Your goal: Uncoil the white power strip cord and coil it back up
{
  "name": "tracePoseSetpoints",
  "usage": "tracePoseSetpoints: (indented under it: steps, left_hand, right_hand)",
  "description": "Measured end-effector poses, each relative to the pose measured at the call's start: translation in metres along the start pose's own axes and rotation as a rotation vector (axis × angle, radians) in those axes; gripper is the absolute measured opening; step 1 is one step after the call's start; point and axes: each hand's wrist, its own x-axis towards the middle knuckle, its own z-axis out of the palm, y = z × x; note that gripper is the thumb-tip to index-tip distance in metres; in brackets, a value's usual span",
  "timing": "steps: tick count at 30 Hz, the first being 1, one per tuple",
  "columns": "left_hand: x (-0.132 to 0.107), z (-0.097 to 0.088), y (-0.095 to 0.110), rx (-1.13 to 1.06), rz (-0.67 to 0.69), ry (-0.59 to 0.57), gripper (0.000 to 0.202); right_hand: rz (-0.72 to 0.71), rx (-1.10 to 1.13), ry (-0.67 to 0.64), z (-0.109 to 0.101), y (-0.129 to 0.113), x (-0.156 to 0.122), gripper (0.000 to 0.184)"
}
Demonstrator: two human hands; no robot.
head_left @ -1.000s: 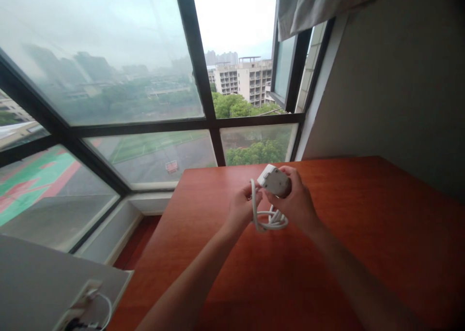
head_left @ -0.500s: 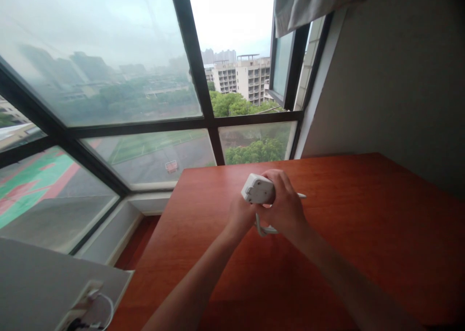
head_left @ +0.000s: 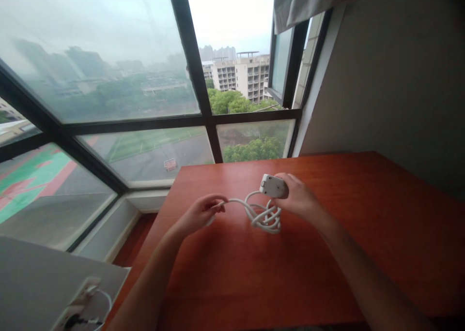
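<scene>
Gripping a white block (head_left: 273, 186) by its right end, the person's right hand (head_left: 298, 194) curls around it, fingers over the top and thumb below. The block sits just to the left of that hand's palm, its far end sticking out free of the fingers, held up above the reddish-brown tabletop (head_left: 254, 282). A white cable (head_left: 238, 201) runs from the block into a tangle of loops below it; whether the loops touch the wood cannot be told. From the tangle the cable stretches left to the left hand (head_left: 199, 214), which pinches it between thumb and fingers. A bit of white shows beneath that hand, too hidden to make out. The two hands are well apart, with the loops between them.

Small dark spots mark the block's face, too small to read as lettering. At the lower left, a wall outlet (head_left: 87, 288) and a black plug (head_left: 74, 321) are too blurred for any label to be read.
</scene>
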Motion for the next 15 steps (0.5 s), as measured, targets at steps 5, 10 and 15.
tracePoseSetpoints:
  steps: [5,10,15]
  left_hand:
    - [-0.002,-0.004,-0.001,0.508,0.108,0.107,0.011]
    - [-0.01,0.017,0.027,0.946,0.258,0.263,0.019]
    - [-0.031,0.065,0.054,0.988,0.382,0.241,0.016]
  right_hand:
    - [-0.044,0.024,-0.106,0.016,-0.014,-0.008,0.041]
    - [-0.045,-0.014,-0.056,0.022,-0.019,-0.012,0.042]
    - [-0.055,0.006,-0.038,0.023,-0.016,-0.012,0.044]
